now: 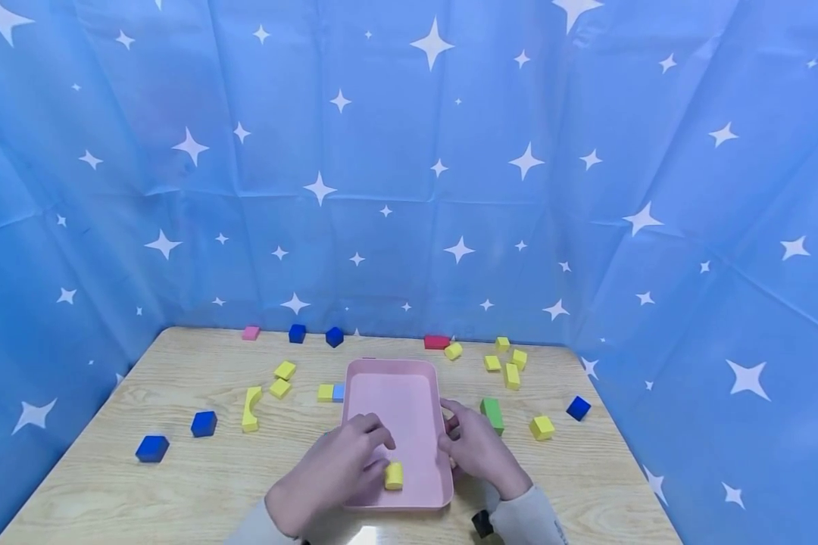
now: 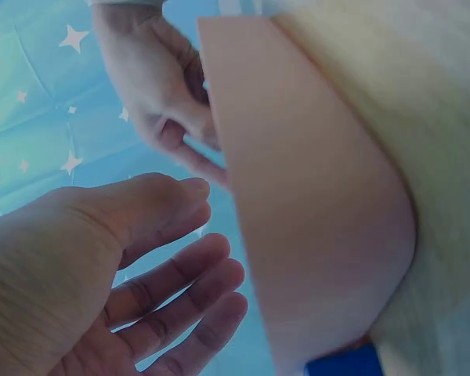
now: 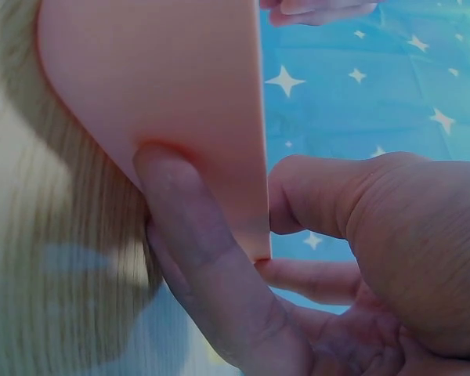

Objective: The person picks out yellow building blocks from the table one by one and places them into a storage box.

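Note:
A pink tray stands on the table in front of me, its outer wall large in the left wrist view. Inside it, near the front, is a yellow cylinder block. My left hand hovers over the tray's left side beside the cylinder; its fingers are loosely bent, with nothing between them in the left wrist view. My right hand holds the tray's right wall, the thumb at the rim and a finger against the outside. A red piece partly shows by that hand.
Left of the tray lie blue blocks, a yellow arch and yellow blocks. To the right are a green block, a yellow block and a blue cube. A red block lies at the back, before the starry curtain.

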A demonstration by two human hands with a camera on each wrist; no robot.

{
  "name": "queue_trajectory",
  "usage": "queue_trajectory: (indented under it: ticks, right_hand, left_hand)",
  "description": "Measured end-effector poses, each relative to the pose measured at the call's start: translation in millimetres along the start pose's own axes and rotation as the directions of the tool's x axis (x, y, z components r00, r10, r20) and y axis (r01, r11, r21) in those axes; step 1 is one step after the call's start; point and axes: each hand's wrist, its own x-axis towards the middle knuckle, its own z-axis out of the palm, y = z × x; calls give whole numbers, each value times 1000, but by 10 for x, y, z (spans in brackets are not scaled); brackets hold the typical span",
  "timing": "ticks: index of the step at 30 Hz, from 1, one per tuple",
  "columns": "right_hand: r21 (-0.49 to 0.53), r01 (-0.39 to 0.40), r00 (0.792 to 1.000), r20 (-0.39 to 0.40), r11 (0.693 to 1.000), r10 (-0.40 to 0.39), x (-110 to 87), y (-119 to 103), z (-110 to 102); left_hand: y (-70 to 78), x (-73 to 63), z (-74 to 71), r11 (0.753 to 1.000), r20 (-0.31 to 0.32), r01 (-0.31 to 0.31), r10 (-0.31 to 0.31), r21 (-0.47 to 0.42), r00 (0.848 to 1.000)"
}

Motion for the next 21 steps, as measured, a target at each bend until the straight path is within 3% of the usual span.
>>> queue_trajectory:
  ticks: [15, 21]
  right_hand:
    - [-13, -15, 1000, -1, 1000, 15, -4, 10, -7]
    - [-22, -5, 1000, -10, 1000, 5, 8, 8, 3]
  left_hand:
    - [-343, -73, -258, 992, -117, 125, -124, 6, 985]
    - [-466, -91, -379, 970, -112, 242, -243, -18, 964]
